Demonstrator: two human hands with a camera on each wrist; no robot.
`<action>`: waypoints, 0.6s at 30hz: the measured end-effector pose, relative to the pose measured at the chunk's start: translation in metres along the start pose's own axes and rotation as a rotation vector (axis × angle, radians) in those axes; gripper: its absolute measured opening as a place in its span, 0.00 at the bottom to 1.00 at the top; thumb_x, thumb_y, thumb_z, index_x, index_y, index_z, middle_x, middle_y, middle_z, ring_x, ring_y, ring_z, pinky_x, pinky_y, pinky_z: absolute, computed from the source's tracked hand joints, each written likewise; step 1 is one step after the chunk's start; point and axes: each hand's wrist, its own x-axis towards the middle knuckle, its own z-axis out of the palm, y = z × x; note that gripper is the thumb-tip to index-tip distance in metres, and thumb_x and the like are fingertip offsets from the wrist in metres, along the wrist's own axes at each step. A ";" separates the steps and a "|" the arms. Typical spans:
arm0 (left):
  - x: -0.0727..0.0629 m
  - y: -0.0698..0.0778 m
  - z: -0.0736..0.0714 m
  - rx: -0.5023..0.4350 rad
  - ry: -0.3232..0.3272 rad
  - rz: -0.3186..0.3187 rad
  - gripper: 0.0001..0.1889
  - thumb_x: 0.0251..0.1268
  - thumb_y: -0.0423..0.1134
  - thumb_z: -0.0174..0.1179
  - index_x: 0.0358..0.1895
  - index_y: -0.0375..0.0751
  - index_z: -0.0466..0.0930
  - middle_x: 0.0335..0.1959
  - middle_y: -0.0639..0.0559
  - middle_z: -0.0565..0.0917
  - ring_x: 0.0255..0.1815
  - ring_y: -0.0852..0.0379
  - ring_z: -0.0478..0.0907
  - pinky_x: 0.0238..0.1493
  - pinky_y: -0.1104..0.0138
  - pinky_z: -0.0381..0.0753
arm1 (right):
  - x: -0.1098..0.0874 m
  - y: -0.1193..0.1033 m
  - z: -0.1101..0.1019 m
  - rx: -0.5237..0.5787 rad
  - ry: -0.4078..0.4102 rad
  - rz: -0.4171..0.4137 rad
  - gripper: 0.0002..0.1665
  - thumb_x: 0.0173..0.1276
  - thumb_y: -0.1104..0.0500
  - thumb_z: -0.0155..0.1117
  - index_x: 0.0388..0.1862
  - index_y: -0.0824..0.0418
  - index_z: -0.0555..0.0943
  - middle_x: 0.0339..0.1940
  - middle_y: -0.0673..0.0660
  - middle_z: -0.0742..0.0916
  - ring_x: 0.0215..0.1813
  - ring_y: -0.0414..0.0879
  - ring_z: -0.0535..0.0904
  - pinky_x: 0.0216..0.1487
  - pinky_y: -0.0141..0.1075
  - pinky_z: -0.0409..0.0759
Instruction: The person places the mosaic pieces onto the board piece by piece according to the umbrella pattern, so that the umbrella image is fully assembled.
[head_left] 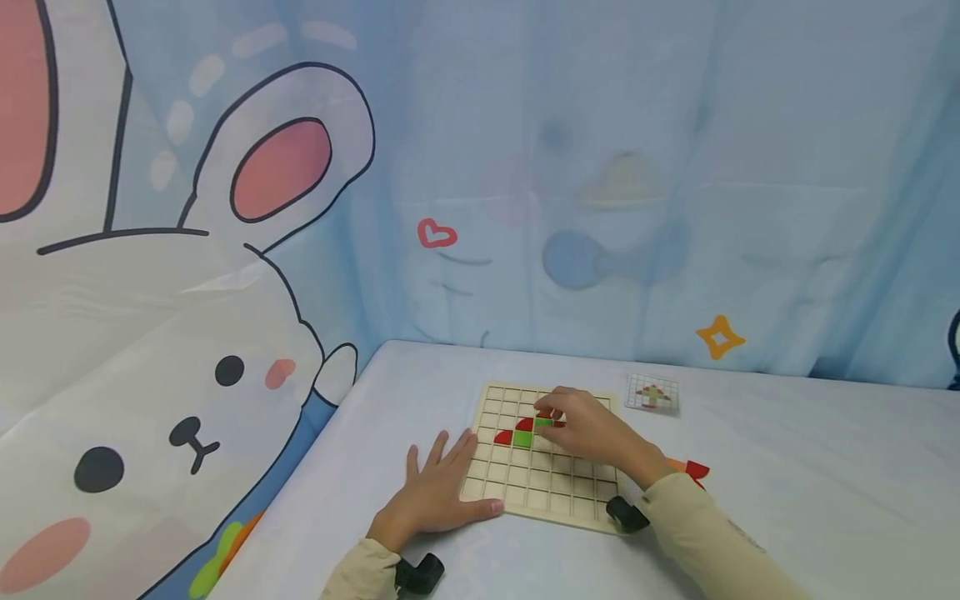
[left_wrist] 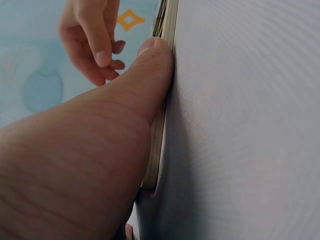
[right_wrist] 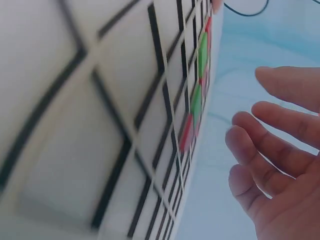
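Note:
A pale wooden grid board (head_left: 551, 487) lies on the table, holding green squares (head_left: 522, 438) and several red curved-edged pieces (head_left: 503, 437) in its cells. My left hand (head_left: 435, 493) is spread at the board's left side, its thumb against the near edge, as the left wrist view also shows. Over the board's upper middle hovers my right hand (head_left: 588, 427), fingers loosely bent. In the right wrist view, nothing shows between the right hand's fingers (right_wrist: 245, 145), which are apart from the coloured pieces. That hand partly hides the pieces in the head view.
Behind the board's right corner lies a small pattern card (head_left: 652, 394) with a coloured figure. Loose red pieces (head_left: 697, 472) and an orange piece (head_left: 677, 465) lie right of the board, partly behind my right forearm. A printed curtain (head_left: 480, 167) stands along the table's back.

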 end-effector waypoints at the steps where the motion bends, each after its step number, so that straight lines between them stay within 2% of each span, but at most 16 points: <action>1: 0.000 0.000 0.000 0.000 -0.002 -0.002 0.59 0.66 0.78 0.60 0.89 0.43 0.50 0.89 0.49 0.51 0.89 0.40 0.37 0.78 0.30 0.30 | -0.003 0.001 -0.003 0.005 0.003 0.016 0.17 0.72 0.66 0.73 0.57 0.71 0.87 0.49 0.60 0.89 0.49 0.55 0.85 0.49 0.46 0.85; 8: -0.001 0.003 -0.002 -0.002 0.002 -0.009 0.59 0.66 0.76 0.62 0.89 0.43 0.51 0.89 0.49 0.52 0.89 0.39 0.38 0.78 0.31 0.30 | -0.028 0.004 -0.028 0.006 0.030 0.076 0.21 0.77 0.61 0.69 0.64 0.70 0.84 0.57 0.64 0.89 0.58 0.59 0.84 0.58 0.58 0.83; 14: -0.002 0.004 -0.002 -0.011 0.006 -0.003 0.59 0.66 0.76 0.62 0.88 0.42 0.51 0.89 0.49 0.52 0.89 0.39 0.38 0.78 0.30 0.30 | -0.053 0.010 -0.044 -0.032 0.040 0.118 0.24 0.79 0.58 0.70 0.67 0.68 0.83 0.60 0.61 0.88 0.61 0.60 0.82 0.60 0.60 0.81; 18: -0.002 0.003 0.000 -0.002 0.008 -0.005 0.59 0.66 0.76 0.61 0.88 0.42 0.51 0.89 0.49 0.52 0.89 0.39 0.39 0.78 0.30 0.30 | -0.068 0.015 -0.052 -0.085 0.068 0.133 0.23 0.76 0.59 0.72 0.66 0.67 0.84 0.59 0.58 0.88 0.59 0.58 0.82 0.60 0.60 0.81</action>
